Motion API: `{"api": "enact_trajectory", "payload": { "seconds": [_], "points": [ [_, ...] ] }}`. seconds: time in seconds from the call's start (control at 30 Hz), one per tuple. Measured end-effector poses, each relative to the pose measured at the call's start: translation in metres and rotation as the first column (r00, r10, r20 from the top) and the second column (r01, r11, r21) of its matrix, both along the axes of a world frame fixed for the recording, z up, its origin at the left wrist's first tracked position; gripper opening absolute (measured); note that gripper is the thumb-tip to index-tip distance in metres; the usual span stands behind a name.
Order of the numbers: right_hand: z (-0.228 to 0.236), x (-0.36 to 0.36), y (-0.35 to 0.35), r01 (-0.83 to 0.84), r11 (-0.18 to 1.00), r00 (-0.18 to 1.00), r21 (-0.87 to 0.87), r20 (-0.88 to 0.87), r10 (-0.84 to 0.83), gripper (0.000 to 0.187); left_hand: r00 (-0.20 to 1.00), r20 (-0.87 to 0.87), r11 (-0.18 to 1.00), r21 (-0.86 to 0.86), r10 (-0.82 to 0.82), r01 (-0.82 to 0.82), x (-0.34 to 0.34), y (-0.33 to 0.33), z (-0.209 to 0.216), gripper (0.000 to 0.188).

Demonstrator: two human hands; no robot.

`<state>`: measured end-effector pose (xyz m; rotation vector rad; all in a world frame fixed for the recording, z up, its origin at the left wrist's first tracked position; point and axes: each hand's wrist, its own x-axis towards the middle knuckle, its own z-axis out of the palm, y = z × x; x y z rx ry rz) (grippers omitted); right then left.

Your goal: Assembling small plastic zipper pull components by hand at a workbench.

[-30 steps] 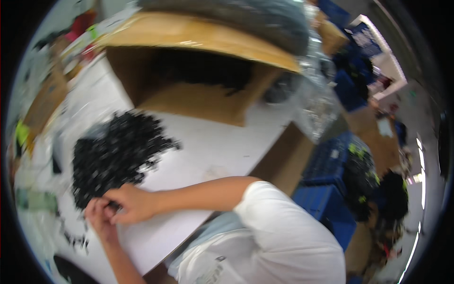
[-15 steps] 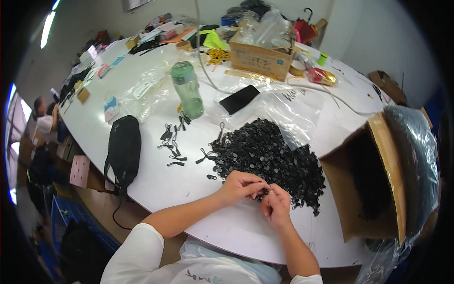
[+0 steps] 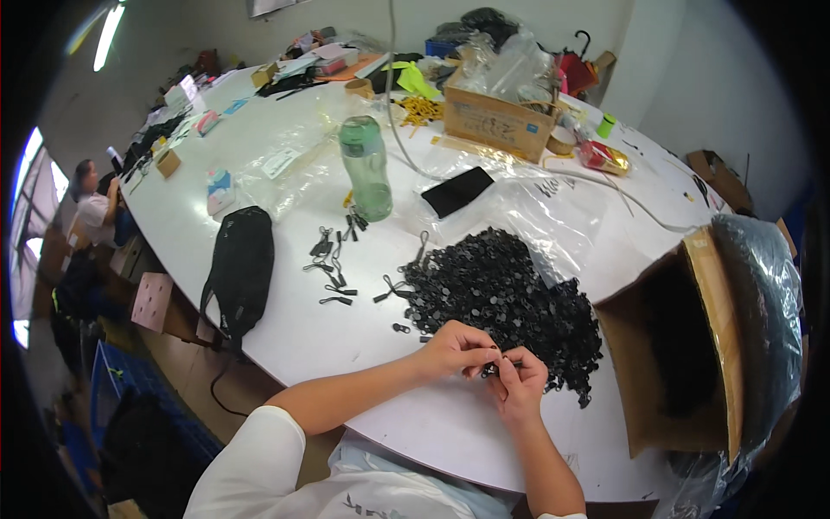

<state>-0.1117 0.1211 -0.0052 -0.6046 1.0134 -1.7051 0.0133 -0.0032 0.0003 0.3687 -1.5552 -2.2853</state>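
Observation:
Over the near edge of a pile of small black pieces, which look like zipper sliders, my two hands meet. My left hand is closed in a pinch, thumb against forefinger. Touching its fingertips, my right hand is also closed. A small black piece shows between the fingers; its exact shape is mostly hidden. Left of the pile lie several black cord-loop zipper pulls, and one loose black piece lies apart on the white table.
A green bottle, a black phone and plastic bags lie beyond the pile. An open cardboard box leans at the right; a black pouch is at the left. Another person sits at far left.
The whole view has shifted, so the table things appear slightly right and lower. My hands stay together at the pile's near edge, with fingers slightly rearranged.

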Motion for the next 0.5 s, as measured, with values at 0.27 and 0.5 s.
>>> {"api": "enact_trajectory", "payload": {
  "seconds": [0.27,0.5],
  "points": [
    [-0.007,-0.002,0.008,0.202,0.978,0.866,-0.048,-0.458,-0.201,0.012,0.992,-0.018,0.986,-0.11,0.127,-0.129,-0.011,0.01,0.0,0.02],
    [-0.005,0.001,0.01,0.193,0.961,0.338,-0.2,-0.905,-0.256,0.01,0.931,-0.149,0.63,-0.699,0.334,-0.338,-0.006,0.012,-0.007,0.014]
  ]
}}
